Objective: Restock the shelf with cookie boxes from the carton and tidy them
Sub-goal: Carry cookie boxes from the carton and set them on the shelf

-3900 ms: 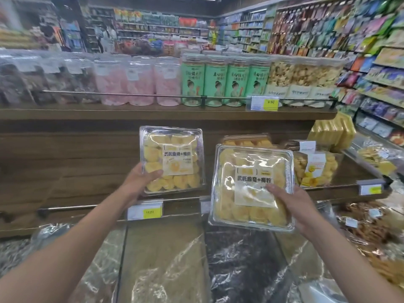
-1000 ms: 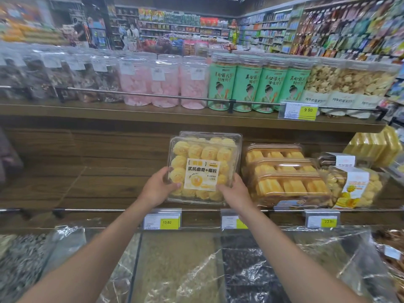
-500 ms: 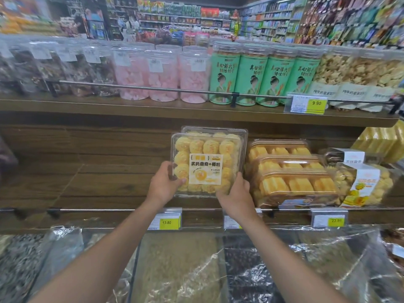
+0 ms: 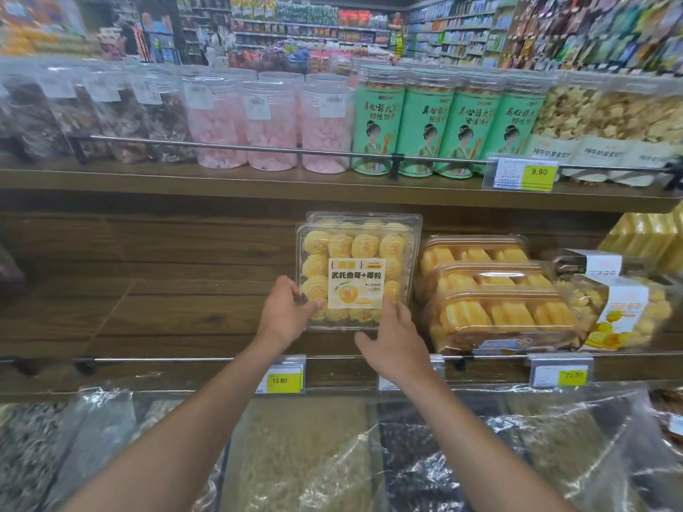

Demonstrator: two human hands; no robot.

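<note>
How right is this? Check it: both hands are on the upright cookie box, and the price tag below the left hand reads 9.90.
One thing is wrong: in the head view the price tag below the left hand reads 13.80, not 9.90. Both it and the right hand are on the upright cookie box.

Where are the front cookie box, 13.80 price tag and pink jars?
front cookie box [image 4: 356, 282], head view, its label.
13.80 price tag [image 4: 284, 380], head view, yellow patch.
pink jars [image 4: 271, 127], head view, middle jar's body.
</note>
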